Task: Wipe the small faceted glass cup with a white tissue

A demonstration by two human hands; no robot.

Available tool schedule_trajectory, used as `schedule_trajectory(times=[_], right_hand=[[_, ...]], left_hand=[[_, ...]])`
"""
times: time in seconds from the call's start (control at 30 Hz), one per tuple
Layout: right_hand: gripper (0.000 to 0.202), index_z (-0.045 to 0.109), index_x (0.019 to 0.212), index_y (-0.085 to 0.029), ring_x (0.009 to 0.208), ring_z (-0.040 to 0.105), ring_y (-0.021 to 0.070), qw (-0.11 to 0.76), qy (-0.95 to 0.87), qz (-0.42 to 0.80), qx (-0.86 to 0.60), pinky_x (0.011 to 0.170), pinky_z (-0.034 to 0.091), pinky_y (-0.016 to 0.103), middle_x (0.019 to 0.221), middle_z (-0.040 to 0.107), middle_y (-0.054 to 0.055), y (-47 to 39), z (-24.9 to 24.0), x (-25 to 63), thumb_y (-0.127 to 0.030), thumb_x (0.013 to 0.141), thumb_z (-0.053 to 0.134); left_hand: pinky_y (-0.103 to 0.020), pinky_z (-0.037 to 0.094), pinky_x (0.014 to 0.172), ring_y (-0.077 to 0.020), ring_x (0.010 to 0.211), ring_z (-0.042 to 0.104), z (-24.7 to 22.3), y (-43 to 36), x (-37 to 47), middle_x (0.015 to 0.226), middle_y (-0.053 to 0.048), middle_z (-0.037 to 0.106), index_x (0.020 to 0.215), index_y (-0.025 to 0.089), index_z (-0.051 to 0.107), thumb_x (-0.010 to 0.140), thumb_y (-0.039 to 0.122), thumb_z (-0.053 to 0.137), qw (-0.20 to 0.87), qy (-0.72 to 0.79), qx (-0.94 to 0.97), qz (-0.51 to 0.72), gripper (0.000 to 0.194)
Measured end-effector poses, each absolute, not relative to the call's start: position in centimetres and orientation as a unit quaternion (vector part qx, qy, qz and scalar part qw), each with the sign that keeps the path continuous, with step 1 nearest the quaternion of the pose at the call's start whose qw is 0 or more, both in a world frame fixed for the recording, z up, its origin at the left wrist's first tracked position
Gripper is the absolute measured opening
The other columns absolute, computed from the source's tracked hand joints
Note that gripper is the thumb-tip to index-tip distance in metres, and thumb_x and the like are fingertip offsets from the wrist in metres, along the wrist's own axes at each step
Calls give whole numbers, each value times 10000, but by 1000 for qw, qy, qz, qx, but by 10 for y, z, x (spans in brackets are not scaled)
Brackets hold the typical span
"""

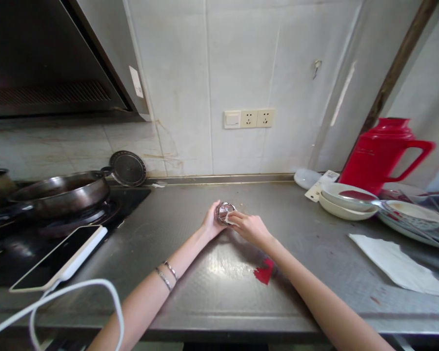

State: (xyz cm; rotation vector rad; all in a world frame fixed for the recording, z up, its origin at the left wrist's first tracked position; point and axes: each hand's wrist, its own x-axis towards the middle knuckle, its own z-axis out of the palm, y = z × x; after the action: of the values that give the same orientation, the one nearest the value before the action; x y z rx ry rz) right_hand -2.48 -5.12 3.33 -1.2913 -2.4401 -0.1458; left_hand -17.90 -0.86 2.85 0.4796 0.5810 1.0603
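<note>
Holding: small glass point(224, 212), tipped on its side between both hands, mouth toward the right hand
Left hand point(211, 225): wrapped around the glass from the left, clamped on it
Right hand point(249, 228): equally close, fingers pinched on a white tissue point(229, 218) at the glass mouth
Arms: stretched forward, meeting mid-counter point(296, 229)
Below right wrist: red scrap point(264, 271)

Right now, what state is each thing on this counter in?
Small glass: held off the counter between both hands.
Left hand: wrapped around the glass.
Right hand: pressing a white scrap against the glass.
Pan: sitting on the stove, contents not visible.
Phone: screen dark, cable plugged in.
Red flask: upright, lid on.
Bowls: stacked.
Paper napkin: lying flat.
</note>
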Motion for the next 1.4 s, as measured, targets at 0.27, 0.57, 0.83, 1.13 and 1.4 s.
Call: schedule_trajectory(times=[0.27, 0.57, 0.83, 1.13, 1.4], right_hand=[[351, 598, 1123, -147, 494, 628, 113, 400, -735, 347, -423, 414, 456, 203, 973, 686, 74, -55, 4, -59, -213, 781, 552], [357, 575, 1190, -247, 838, 675, 178, 280, -840, 63, -460, 703, 497, 249, 1162, 648, 56, -63, 23, -48, -174, 846, 516], [248, 578, 1123, -269, 908, 649, 178, 147, -863, -85, -476, 641, 452, 221, 1150, 638, 33, -61, 41, -26, -236, 954, 399], [253, 578, 1131, -229, 948, 574, 195, 79, -913, -141, -375, 674, 460, 251, 1147, 626, 67, -51, 43, -6, -164, 929, 440], [378, 566, 1171, -277, 1027, 571, 201, 178, -879, -62, -438, 723, 475, 252, 1246, 593, 30, -48, 32, -24, -83, 871, 443]], left_hand=[[-290, 472, 593, -177, 593, 614, 28, -15, -176, 655, -78, 663, 738, 117, 629, 845, 418, 474, 777, 291, 212, 517, 355], [-317, 489, 665, -227, 736, 655, 23, -10, -182, 794, -127, 704, 814, 96, 665, 833, 416, 461, 792, 232, 255, 503, 380], [-357, 497, 736, -264, 879, 652, 27, -11, -180, 992, -167, 698, 953, 71, 675, 833, 398, 455, 819, 152, 293, 470, 412], [-437, 519, 699, -244, 663, 657, 26, 3, -198, 715, -143, 695, 843, 107, 638, 861, 607, 399, 825, 301, 329, 348, 555], [-346, 514, 614, -185, 572, 632, 24, 2, -188, 700, -85, 687, 815, 121, 643, 878, 401, 495, 789, 302, 277, 459, 323]])
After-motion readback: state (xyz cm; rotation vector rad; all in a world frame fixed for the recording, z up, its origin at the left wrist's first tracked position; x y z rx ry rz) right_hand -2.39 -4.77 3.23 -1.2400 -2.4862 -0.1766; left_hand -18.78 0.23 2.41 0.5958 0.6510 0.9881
